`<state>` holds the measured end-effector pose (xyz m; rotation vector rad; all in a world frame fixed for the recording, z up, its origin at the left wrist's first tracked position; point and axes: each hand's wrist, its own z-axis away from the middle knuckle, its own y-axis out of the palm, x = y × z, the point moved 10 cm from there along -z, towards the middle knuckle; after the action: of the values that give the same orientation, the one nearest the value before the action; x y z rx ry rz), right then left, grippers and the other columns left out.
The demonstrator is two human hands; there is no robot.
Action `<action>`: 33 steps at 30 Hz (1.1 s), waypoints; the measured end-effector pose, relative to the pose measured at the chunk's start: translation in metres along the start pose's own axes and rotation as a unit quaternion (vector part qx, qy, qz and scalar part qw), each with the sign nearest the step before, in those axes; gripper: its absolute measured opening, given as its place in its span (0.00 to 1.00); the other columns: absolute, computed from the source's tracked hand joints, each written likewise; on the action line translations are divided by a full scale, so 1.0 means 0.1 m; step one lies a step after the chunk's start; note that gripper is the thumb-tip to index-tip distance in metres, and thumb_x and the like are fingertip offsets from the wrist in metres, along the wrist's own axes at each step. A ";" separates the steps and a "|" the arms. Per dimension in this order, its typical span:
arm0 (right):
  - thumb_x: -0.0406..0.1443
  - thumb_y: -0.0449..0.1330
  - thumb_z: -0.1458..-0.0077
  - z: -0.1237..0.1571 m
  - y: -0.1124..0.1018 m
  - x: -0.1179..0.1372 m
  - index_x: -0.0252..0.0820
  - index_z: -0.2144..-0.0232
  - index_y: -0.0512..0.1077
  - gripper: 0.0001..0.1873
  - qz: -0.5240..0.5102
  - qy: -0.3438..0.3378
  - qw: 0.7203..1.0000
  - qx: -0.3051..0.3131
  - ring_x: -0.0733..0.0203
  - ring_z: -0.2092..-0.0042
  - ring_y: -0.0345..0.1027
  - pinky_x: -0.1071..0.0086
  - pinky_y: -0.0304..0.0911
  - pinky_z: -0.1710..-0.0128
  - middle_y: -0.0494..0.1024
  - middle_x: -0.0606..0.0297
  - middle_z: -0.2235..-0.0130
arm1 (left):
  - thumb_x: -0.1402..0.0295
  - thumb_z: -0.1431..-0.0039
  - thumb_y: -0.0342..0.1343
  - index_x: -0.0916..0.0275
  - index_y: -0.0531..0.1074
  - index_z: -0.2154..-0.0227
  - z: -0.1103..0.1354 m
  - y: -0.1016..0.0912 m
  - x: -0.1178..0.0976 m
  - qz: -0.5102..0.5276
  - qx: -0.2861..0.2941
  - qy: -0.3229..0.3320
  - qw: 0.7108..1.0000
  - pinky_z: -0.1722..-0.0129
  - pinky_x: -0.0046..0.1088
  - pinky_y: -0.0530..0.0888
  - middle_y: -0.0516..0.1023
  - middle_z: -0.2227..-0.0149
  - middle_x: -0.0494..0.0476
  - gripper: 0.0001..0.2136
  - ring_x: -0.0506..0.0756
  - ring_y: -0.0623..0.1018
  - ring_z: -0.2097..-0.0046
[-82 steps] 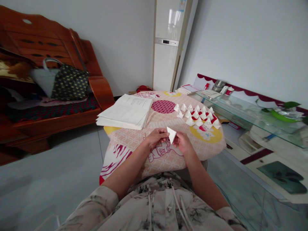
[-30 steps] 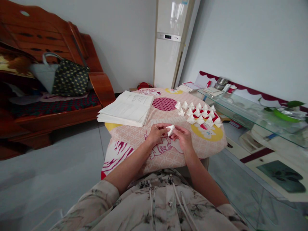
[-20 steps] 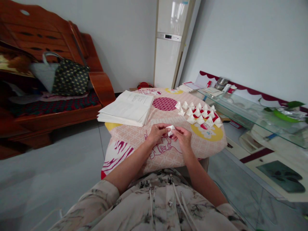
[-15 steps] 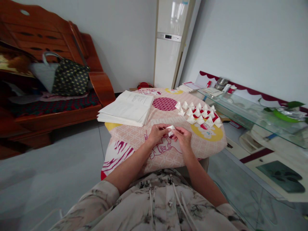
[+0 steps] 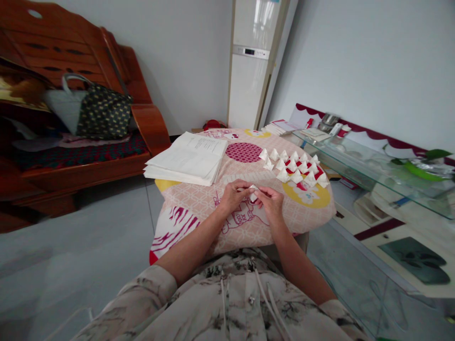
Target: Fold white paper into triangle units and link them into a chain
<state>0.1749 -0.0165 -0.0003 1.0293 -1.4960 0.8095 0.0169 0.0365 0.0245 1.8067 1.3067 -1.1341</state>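
Observation:
Between my two hands is a small folded white paper piece (image 5: 253, 193), held just above the cloth-covered table (image 5: 199, 201). My left hand (image 5: 234, 195) pinches its left side with thumb and fingers. On the opposite side, my right hand (image 5: 270, 200) grips it the same way, fingers curled. Fingers cover part of the paper, so its full shape is hidden. To the right stand several white folded paper shapes (image 5: 296, 176) with pointed tips, set out in rows. Beyond my left hand lies a stack of white paper sheets (image 5: 186, 158), the top ones partly printed.
Right of the table runs a glass-topped cabinet (image 5: 377, 173) with cups, metal tins and a green dish (image 5: 426, 171). More papers (image 5: 279, 127) lie at the far right table edge. A wooden bench (image 5: 151, 128) with bags stands left; a tall white air conditioner (image 5: 247, 85) stands behind.
The paper piece has turned slightly between my fingers and now looks more diamond-shaped. Both hands stay in nearly the same place, and the rows and stack are unchanged.

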 end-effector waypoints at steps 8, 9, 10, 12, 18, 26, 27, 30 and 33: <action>0.46 0.70 0.57 0.01 0.02 0.00 0.37 0.67 0.80 0.19 0.012 -0.006 1.000 0.015 0.64 0.81 0.67 0.72 0.60 0.83 0.75 0.68 0.81 | 0.59 0.51 0.68 0.63 0.83 0.72 0.01 -0.01 -0.03 0.004 -0.013 -0.025 1.000 0.67 0.28 0.70 0.80 0.71 0.56 0.11 0.52 0.75 0.69; 0.45 0.70 0.57 0.00 0.02 0.00 0.36 0.67 0.80 0.19 0.011 -0.006 1.000 0.016 0.64 0.81 0.67 0.73 0.59 0.83 0.75 0.68 0.81 | 0.59 0.51 0.68 0.63 0.83 0.73 0.01 -0.02 -0.03 0.005 -0.014 -0.026 1.000 0.67 0.28 0.70 0.80 0.72 0.56 0.11 0.52 0.75 0.69; 0.45 0.70 0.57 0.00 0.02 -0.01 0.36 0.67 0.80 0.18 0.009 -0.006 1.000 0.016 0.64 0.81 0.66 0.73 0.59 0.83 0.75 0.68 0.81 | 0.59 0.52 0.68 0.63 0.83 0.73 0.01 -0.02 -0.02 0.006 -0.016 -0.028 0.999 0.67 0.28 0.69 0.80 0.72 0.56 0.11 0.52 0.75 0.69; 0.45 0.70 0.58 0.00 0.01 -0.02 0.36 0.67 0.80 0.18 0.005 -0.005 1.000 0.014 0.65 0.82 0.65 0.73 0.58 0.83 0.75 0.69 0.82 | 0.59 0.52 0.68 0.63 0.82 0.74 0.01 -0.02 -0.01 0.009 -0.016 -0.034 0.999 0.68 0.27 0.69 0.79 0.73 0.56 0.11 0.52 0.75 0.70; 0.45 0.70 0.59 0.00 0.00 -0.01 0.36 0.68 0.79 0.19 0.004 0.001 1.000 0.007 0.64 0.82 0.65 0.72 0.59 0.83 0.74 0.69 0.82 | 0.58 0.54 0.69 0.64 0.82 0.75 0.02 -0.01 0.04 0.028 -0.012 -0.063 0.998 0.71 0.26 0.67 0.78 0.75 0.54 0.13 0.50 0.73 0.72; 0.45 0.69 0.58 0.02 0.02 0.03 0.37 0.69 0.78 0.17 -0.034 0.012 0.999 0.012 0.65 0.83 0.65 0.72 0.59 0.83 0.74 0.69 0.82 | 0.57 0.59 0.71 0.66 0.81 0.77 0.07 -0.02 0.10 0.104 -0.028 -0.131 0.986 0.73 0.25 0.67 0.78 0.77 0.54 0.15 0.49 0.71 0.75; 0.46 0.68 0.56 0.03 0.01 0.04 0.38 0.70 0.77 0.17 -0.043 0.012 0.999 0.008 0.65 0.83 0.65 0.72 0.58 0.83 0.75 0.68 0.81 | 0.57 0.59 0.72 0.66 0.80 0.76 0.08 -0.02 0.12 0.124 -0.033 -0.149 0.981 0.73 0.25 0.67 0.78 0.77 0.54 0.15 0.49 0.72 0.75; 0.49 0.65 0.53 0.04 -0.02 0.09 0.38 0.73 0.76 0.18 -0.057 0.003 0.998 -0.005 0.64 0.82 0.66 0.73 0.56 0.84 0.75 0.66 0.80 | 0.57 0.63 0.73 0.66 0.80 0.75 0.11 0.00 0.20 0.194 -0.039 -0.202 0.959 0.71 0.27 0.71 0.79 0.76 0.55 0.17 0.50 0.75 0.74; 0.48 0.66 0.53 0.04 0.00 0.14 0.38 0.73 0.76 0.17 -0.040 -0.015 0.999 0.002 0.64 0.80 0.67 0.73 0.56 0.83 0.76 0.66 0.79 | 0.59 0.67 0.75 0.66 0.79 0.76 0.12 0.01 0.24 0.239 -0.037 -0.229 0.943 0.70 0.28 0.72 0.79 0.76 0.55 0.18 0.51 0.76 0.74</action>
<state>0.1732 -0.0232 0.0123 1.1014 -1.4693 0.7443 0.0180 0.0355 -0.0026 1.5563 0.5894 -1.1160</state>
